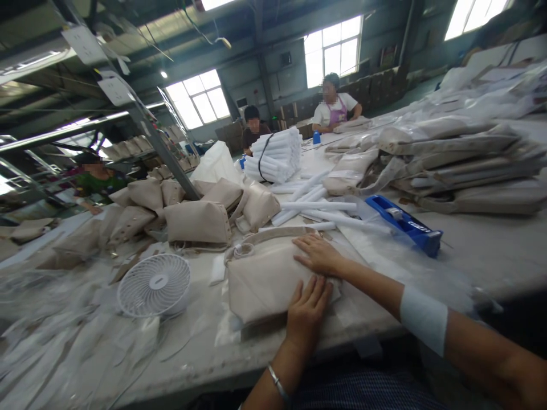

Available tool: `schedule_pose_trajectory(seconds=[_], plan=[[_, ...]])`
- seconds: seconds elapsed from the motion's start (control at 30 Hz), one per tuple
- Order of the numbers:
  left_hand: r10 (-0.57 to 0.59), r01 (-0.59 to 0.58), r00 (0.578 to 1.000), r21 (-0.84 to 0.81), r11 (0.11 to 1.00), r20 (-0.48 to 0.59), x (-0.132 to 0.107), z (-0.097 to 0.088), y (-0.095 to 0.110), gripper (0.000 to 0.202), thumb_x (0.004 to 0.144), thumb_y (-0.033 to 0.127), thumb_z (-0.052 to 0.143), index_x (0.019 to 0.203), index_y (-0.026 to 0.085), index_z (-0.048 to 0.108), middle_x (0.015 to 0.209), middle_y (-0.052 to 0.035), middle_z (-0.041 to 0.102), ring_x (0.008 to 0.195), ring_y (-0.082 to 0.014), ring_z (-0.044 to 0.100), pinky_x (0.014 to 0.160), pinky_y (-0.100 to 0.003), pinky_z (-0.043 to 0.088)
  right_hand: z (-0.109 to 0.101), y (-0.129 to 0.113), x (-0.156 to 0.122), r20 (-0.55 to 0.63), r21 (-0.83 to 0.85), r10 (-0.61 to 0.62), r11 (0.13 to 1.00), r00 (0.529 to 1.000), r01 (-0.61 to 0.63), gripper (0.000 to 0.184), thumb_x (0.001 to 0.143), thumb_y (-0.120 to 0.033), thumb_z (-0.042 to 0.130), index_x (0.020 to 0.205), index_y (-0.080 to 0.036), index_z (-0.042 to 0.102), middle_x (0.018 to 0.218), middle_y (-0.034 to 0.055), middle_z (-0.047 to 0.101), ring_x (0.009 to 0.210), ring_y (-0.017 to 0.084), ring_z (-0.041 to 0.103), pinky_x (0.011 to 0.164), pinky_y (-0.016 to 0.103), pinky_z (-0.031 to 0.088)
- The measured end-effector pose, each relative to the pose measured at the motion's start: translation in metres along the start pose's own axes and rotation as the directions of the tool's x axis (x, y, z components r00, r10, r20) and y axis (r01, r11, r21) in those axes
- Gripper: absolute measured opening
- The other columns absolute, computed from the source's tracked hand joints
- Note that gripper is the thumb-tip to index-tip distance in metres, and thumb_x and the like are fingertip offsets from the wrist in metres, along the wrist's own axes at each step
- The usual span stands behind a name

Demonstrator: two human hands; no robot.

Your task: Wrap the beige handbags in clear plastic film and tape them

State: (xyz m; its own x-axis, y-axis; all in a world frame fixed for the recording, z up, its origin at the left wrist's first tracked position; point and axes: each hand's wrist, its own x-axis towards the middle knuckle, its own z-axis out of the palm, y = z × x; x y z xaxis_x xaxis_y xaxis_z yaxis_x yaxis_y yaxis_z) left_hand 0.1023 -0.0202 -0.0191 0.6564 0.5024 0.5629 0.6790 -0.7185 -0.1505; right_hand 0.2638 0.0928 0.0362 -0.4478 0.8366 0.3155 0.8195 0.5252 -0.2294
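A beige fabric bag (262, 279) lies flat on the white table (478, 250) in front of me. My left hand (306, 310) rests flat on its near right corner, fingers stretched out. My right hand (318, 254) lies flat on the bag's right side just beyond, fingers spread and pointing left. Neither hand holds anything. A coiled cord (243, 249) sits at the bag's top left.
A small white fan (154, 285) lies left of the bag. Several beige bags (197, 222) are piled behind it, with white paper rolls (316, 208) and a blue tape dispenser (404, 223) to the right. Packed bags are stacked (461, 165) at far right. Three people sit farther along.
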Motion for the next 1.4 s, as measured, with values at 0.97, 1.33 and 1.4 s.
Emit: schedule_pose_trajectory(seconds=[0.97, 1.33, 1.4], plan=[[-0.037, 0.040, 0.999, -0.122, 0.992, 0.029, 0.000, -0.006, -0.001, 0.048, 0.099, 0.015, 0.046, 0.146, 0.021, 0.045, 0.147, -0.0040, 0.053, 0.139, -0.0180, 0.046, 0.117, -0.040, 0.041, -0.028, 0.012, -0.144, -0.190, 0.103, -0.311, 0.937, 0.931, 0.333, 0.053, 0.092, -0.035, 0.069, 0.141, -0.025, 0.054, 0.136, 0.0086, 0.063, 0.129, 0.026, 0.055, 0.112, 0.048, 0.044], [-0.133, 0.133, 0.991, -0.172, 0.976, 0.011, 0.003, -0.010, 0.003, 0.048, 0.097, 0.006, 0.042, 0.142, 0.021, 0.050, 0.146, -0.0061, 0.054, 0.137, -0.0157, 0.048, 0.117, -0.037, 0.039, -0.011, 0.003, -0.134, -0.429, 0.096, -0.247, 0.944, 0.869, 0.316, 0.025, 0.097, -0.016, 0.056, 0.114, -0.026, 0.071, 0.105, 0.0034, 0.076, 0.102, 0.019, 0.069, 0.093, 0.038, 0.055], [-0.155, 0.156, 0.988, -0.179, 0.971, 0.018, 0.004, -0.010, 0.004, 0.045, 0.097, 0.006, 0.040, 0.138, 0.020, 0.052, 0.147, -0.0065, 0.053, 0.137, -0.0147, 0.048, 0.117, -0.036, 0.039, -0.010, 0.004, -0.137, -0.438, 0.111, -0.238, 0.943, 0.867, 0.315, 0.021, 0.096, -0.017, 0.059, 0.108, -0.026, 0.072, 0.105, 0.0024, 0.077, 0.102, 0.019, 0.070, 0.093, 0.038, 0.055]])
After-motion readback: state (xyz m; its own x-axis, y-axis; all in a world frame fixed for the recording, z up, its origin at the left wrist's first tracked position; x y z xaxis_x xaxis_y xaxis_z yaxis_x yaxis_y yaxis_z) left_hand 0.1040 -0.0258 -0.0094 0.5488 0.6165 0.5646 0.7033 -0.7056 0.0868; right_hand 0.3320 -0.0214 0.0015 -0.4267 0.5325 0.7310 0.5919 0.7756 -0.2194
